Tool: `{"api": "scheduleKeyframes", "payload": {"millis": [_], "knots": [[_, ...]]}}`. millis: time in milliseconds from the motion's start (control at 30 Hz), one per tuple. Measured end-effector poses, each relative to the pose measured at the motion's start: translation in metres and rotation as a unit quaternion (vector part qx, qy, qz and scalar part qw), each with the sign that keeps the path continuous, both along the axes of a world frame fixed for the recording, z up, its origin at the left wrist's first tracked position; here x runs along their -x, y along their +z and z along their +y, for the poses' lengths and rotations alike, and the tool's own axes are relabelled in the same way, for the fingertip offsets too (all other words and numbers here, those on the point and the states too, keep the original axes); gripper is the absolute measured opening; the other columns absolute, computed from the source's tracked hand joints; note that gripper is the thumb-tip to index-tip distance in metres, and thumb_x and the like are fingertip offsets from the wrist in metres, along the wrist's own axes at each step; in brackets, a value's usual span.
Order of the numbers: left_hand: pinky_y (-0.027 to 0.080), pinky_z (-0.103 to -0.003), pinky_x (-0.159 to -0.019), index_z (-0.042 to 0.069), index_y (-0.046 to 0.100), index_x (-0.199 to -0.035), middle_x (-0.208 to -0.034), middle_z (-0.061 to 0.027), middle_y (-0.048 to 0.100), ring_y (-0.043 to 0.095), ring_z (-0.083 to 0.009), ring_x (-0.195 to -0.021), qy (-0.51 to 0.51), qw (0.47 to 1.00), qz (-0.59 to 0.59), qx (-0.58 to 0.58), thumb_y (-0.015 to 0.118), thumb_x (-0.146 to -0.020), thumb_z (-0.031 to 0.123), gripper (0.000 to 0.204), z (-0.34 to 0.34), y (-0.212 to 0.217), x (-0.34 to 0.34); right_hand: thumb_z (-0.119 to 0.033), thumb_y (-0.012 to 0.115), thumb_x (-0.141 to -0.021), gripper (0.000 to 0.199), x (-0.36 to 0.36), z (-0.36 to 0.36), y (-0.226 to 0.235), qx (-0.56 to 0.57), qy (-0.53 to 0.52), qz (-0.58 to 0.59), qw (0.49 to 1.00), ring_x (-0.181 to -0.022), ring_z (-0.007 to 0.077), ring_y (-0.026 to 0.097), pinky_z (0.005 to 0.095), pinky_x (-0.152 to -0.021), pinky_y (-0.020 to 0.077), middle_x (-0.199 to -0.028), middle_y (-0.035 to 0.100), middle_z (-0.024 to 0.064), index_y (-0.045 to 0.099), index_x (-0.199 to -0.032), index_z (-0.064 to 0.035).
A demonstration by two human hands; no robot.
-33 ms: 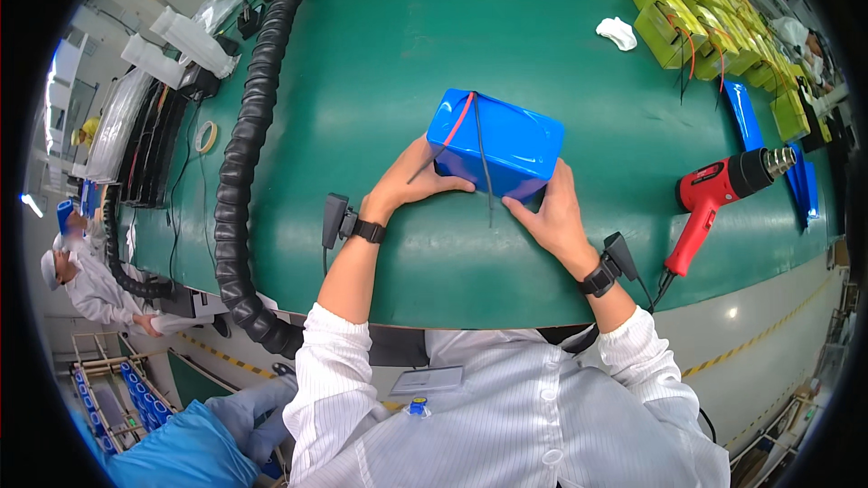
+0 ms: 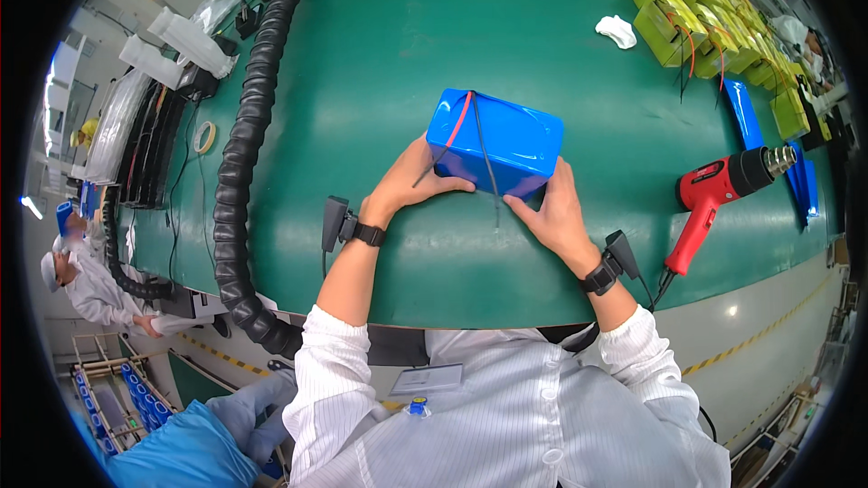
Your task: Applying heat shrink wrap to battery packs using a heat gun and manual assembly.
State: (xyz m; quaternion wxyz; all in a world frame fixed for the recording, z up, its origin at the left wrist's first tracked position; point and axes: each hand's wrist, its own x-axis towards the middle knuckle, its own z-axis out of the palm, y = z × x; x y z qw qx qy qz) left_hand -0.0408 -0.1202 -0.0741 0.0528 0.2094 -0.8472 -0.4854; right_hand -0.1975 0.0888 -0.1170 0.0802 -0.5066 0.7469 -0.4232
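Observation:
A battery pack in glossy blue wrap (image 2: pixel 511 131), shaped like a box, is held between my two hands over the green table. My left hand (image 2: pixel 416 179) grips its left side, thumb along the near lower edge. My right hand (image 2: pixel 554 212) grips the near right corner, with the thumb at the lower edge. Most fingers of both hands are hidden behind the pack. From its far left top edge a red wire (image 2: pixel 458 120) and a black wire (image 2: pixel 485 149) hang down over the top and near face.
Right of the pack lies a red heat gun (image 2: pixel 710 199), near blue film sleeves (image 2: pixel 743 113). Several yellow-green battery packs (image 2: pixel 665 32) stand at the far right beside a white cloth (image 2: pixel 617 32). A black ribbed hose (image 2: pixel 249 136) runs along the left, near a tape roll (image 2: pixel 205 137).
The loose ends of both wires have swung slightly. The pack has shifted barely to the left, with both hands still on it.

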Motion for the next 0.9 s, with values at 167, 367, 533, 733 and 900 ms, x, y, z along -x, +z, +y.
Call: {"api": "scheduleKeyframes", "payload": {"millis": [167, 367, 533, 733, 900], "knots": [[0.051, -0.038, -0.09, 0.003, 0.054, -0.128, -0.108, -0.0117, 0.072, 0.069, -0.0243, -0.099, -0.006, 1.0, 0.02, -0.007, 0.089, -0.073, 0.017, 0.067, -0.002, -0.007, -0.02, -0.014, 0.082, -0.077, 0.093, 0.017, 0.0, 0.015, 0.001, 0.077, -0.029, 0.997, -0.12, 0.0389, 0.051, 0.0463, -0.102, 0.0441, -0.131, 0.054, 0.0202, 0.03, -0.153, -0.0013], [0.051, -0.038, -0.088, 0.002, 0.053, -0.128, -0.11, -0.0146, 0.069, 0.067, -0.0289, -0.1, 0.0, 0.998, -0.052, 0.024, 0.088, -0.074, 0.018, 0.066, -0.002, -0.005, -0.02, -0.015, 0.082, -0.079, 0.082, 0.024, -0.002, 0.007, 0.012, 0.119, -0.011, 0.993, -0.119, 0.0391, 0.051, 0.0462, -0.102, 0.0439, -0.132, 0.054, 0.0201, 0.038, -0.147, -0.0021], [0.051, -0.039, -0.09, 0.002, 0.053, -0.129, -0.116, -0.0149, 0.068, 0.066, -0.029, -0.106, 0.002, 0.998, 0.019, 0.053, 0.086, -0.078, 0.02, 0.063, 0.003, -0.014, -0.022, -0.02, 0.084, -0.078, 0.082, 0.023, -0.001, 0.014, 0.003, 0.102, -0.005, 0.995, -0.114, 0.0392, 0.053, 0.0461, -0.1, 0.0444, -0.128, 0.056, 0.0201, 0.041, -0.145, -0.0018], [0.042, -0.04, -0.11, 0.004, 0.039, -0.151, -0.145, -0.0176, 0.053, 0.053, -0.0246, -0.132, 0.084, 0.984, 0.14, -0.077, 0.081, -0.083, 0.019, 0.081, 0.011, -0.014, -0.025, -0.033, 0.087, -0.077, 0.092, 0.018, -0.007, 0.022, 0.092, 0.057, -0.065, 0.992, -0.127, 0.0367, 0.054, 0.0441, -0.107, 0.0436, -0.136, 0.056, 0.0209, 0.038, -0.149, -0.0024], [0.039, -0.039, -0.114, 0.006, 0.034, -0.156, -0.147, -0.0164, 0.049, 0.052, -0.0245, -0.133, 0.056, 0.949, 0.292, -0.102, 0.076, -0.083, 0.007, 0.083, 0.012, 0.017, -0.013, -0.031, 0.087, -0.077, 0.093, 0.015, -0.014, 0.052, 0.15, 0.059, -0.106, 0.981, -0.126, 0.0367, 0.056, 0.043, -0.106, 0.0448, -0.136, 0.057, 0.0225, 0.037, -0.149, -0.0004]]}}
